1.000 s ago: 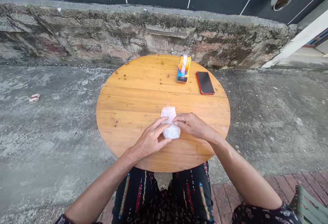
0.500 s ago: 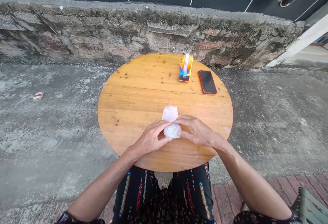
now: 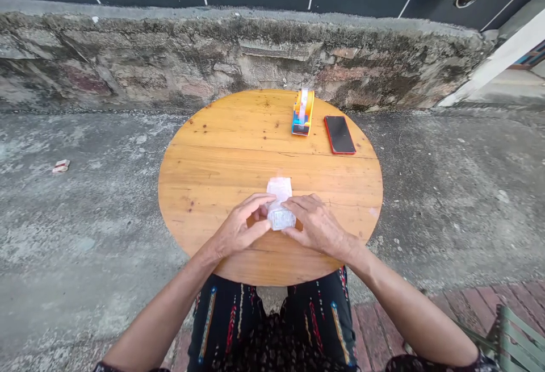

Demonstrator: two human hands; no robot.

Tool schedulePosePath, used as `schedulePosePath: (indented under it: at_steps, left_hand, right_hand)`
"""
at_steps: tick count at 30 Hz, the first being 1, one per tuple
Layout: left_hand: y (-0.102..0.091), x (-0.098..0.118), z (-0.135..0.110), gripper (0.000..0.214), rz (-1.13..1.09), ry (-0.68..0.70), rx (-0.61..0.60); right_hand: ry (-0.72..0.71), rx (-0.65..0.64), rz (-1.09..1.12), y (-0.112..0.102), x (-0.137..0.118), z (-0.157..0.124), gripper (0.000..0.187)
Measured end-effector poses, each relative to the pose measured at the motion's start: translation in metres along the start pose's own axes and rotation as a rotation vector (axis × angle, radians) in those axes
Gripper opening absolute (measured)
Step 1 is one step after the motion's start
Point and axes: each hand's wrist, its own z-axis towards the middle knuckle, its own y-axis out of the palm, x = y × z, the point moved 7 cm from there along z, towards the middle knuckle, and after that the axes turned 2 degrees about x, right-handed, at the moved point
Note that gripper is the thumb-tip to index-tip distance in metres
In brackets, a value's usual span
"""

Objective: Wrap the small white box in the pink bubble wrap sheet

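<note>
A small bundle of whitish, see-through wrap [image 3: 281,220], which looks like bubble wrap, lies near the front of the round wooden table [image 3: 213,184]. A flat flap [image 3: 279,187] of the same wrap stretches from it towards the far side. My left hand [image 3: 242,224] holds the bundle's left end, thumb in front and fingers behind. On the right end, my right hand [image 3: 317,224] grips with its thumb at the near side and fingertips on top. What may be inside the bundle cannot be made out.
A yellow and blue tape dispenser [image 3: 302,112] stands at the table's far side. To its right lies a phone [image 3: 339,134] with a red edge. Behind the table runs a low stone wall [image 3: 179,65]. A green slatted chair [image 3: 517,338] is at the lower right.
My fingers have shifted on the bundle, the right hand's fingertips now resting more over its top. The whole view has moved slightly; dispenser and phone keep their places on the table.
</note>
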Motion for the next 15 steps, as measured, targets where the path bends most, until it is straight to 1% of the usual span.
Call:
schedulePosePath:
  at_steps: [2,4,5,7,9,11,13,15]
  left_hand:
    - [-0.004,-0.006,0.006,0.033,0.001,-0.052,0.036]
    - [-0.008,-0.016,0.012,0.029,0.044,-0.111,0.097]
    - [-0.008,-0.020,0.015,0.027,0.064,-0.123,0.126]
    - [-0.007,-0.022,0.021,0.024,0.071,-0.086,0.155]
    - [-0.004,-0.019,0.024,0.023,0.045,-0.008,0.152]
    - [-0.001,-0.017,0.025,0.025,0.019,0.033,0.121]
    - [0.001,-0.017,0.026,0.028,0.008,0.018,0.084]
    - [0.002,-0.019,0.026,0.031,0.006,-0.027,0.054]
  right_hand:
    - [-0.001,0.000,-0.003,-0.002,0.000,0.001,0.034]
    - [0.008,0.007,-0.003,-0.004,0.002,0.003,0.034]
    - [0.013,0.004,0.002,-0.005,0.003,0.004,0.035]
    - [0.028,-0.014,0.026,-0.005,0.006,0.007,0.036]
    - [0.041,-0.048,0.066,-0.005,0.009,0.010,0.039]
    - [0.052,-0.083,0.112,-0.005,0.014,0.013,0.040]
    - [0.062,-0.112,0.159,-0.005,0.018,0.016,0.042]
    - [0.078,-0.134,0.212,-0.006,0.022,0.020,0.042]
